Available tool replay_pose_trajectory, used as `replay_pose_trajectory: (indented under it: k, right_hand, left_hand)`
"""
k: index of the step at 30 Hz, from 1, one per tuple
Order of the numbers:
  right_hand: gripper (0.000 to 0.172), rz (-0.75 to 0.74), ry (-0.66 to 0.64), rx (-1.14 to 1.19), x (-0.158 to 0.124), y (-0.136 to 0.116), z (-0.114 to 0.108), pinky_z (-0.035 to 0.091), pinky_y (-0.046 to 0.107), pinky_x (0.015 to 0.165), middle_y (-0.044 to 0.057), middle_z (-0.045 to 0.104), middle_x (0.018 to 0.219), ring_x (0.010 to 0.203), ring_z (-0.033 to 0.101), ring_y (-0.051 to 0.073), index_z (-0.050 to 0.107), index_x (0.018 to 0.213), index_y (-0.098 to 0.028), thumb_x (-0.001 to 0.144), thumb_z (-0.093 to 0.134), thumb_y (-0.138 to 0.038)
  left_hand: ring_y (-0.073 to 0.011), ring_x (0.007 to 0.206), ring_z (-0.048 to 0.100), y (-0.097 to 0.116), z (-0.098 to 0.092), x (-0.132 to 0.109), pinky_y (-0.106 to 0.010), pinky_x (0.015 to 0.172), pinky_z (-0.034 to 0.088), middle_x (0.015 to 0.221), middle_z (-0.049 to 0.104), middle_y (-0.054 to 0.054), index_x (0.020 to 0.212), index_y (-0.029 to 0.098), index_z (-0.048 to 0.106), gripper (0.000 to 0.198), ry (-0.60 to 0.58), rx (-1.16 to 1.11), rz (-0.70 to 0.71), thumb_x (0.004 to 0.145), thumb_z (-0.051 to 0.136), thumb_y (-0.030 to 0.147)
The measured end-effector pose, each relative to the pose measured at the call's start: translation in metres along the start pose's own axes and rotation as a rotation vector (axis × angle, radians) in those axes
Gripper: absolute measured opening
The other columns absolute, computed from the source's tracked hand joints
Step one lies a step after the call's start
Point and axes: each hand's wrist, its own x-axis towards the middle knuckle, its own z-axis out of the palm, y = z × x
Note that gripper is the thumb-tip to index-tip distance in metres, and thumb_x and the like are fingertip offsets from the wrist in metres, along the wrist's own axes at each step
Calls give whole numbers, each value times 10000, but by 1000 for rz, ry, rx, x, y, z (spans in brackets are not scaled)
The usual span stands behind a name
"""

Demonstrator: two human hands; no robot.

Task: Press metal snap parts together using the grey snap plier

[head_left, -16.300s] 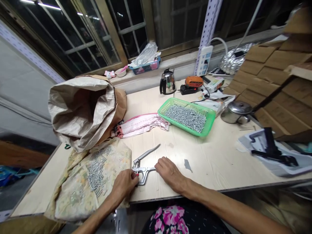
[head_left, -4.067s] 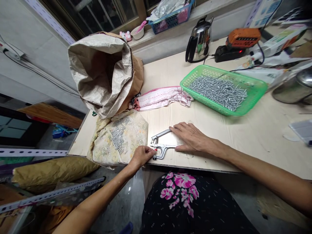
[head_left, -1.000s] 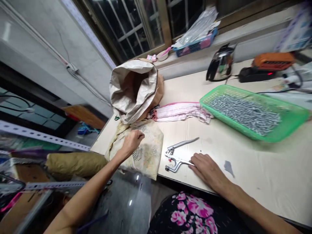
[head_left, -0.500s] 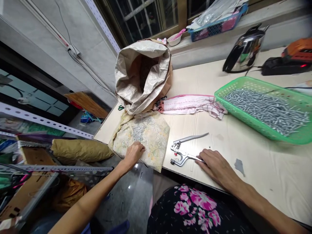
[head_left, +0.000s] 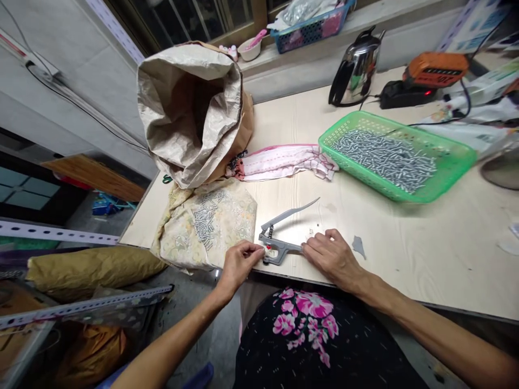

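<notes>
On the pale tabletop, pliers lie between the pinched left hand and the right hand gripping their lower handle.

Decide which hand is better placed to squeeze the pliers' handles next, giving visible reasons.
Probably the right hand: it holds the lower handle of the pliers, with the raised upper handle nearby. The left hand is at the jaw end.
</notes>
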Motion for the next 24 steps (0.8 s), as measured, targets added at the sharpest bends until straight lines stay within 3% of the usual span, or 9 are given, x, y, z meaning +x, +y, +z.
replay_pose_trajectory:
  k: [3, 8, 13, 18, 22, 24]
  right_hand:
    - [307, 23, -14, 43, 0, 1, 2, 270, 344, 732, 16, 551, 707, 701, 423, 171, 592, 775, -208, 955, 386, -69]
    - [328, 39, -18, 45, 1, 2, 4, 260, 338, 726, 12, 532, 680, 677, 406, 164, 557, 717, -201, 957, 377, -69]
    - [340, 57, -33, 31, 2, 3, 5, 254, 337, 713, 13, 536, 677, 669, 403, 160, 547, 692, -194, 969, 377, -96]
    - [318, 61, -39, 33, 3, 4, 9, 254, 339, 705, 18, 543, 688, 688, 409, 167, 551, 703, -191, 972, 392, -133]
    - [272, 90, -129, 83, 2, 5, 7, 294, 350, 726, 31, 584, 744, 725, 463, 175, 574, 755, -183, 973, 411, -170]
    - [196, 121, -206, 137, 2, 8, 3, 335, 365, 771, 62, 629, 880, 824, 517, 201, 599, 860, -179, 970, 457, -256]
  left_hand:
    - [-164, 715, 628, -6, 9, 2, -239, 653, 468, 766, 700, -55, 753, 148, 738, 294, 7, 7, -2, 757, 642, 426]
    - [-142, 651, 597, -5, 8, 9, -223, 597, 425, 697, 687, -40, 733, 133, 730, 304, -12, 101, -44, 746, 636, 422]
    - [-102, 501, 489, 1, 6, 20, -206, 495, 342, 535, 595, 5, 717, 115, 707, 329, -139, 126, -146, 718, 619, 432]
    - [-104, 483, 480, -1, 3, 30, -205, 483, 348, 481, 543, 21, 644, 131, 669, 344, -273, 172, -165, 691, 621, 468]
    - [-110, 474, 492, -2, 2, 35, -211, 480, 358, 473, 538, 15, 607, 137, 641, 341, -319, 178, -194, 674, 635, 471]
    - [-112, 472, 496, -1, 2, 35, -213, 481, 362, 473, 541, 13, 606, 138, 639, 336, -323, 182, -206, 672, 637, 467]
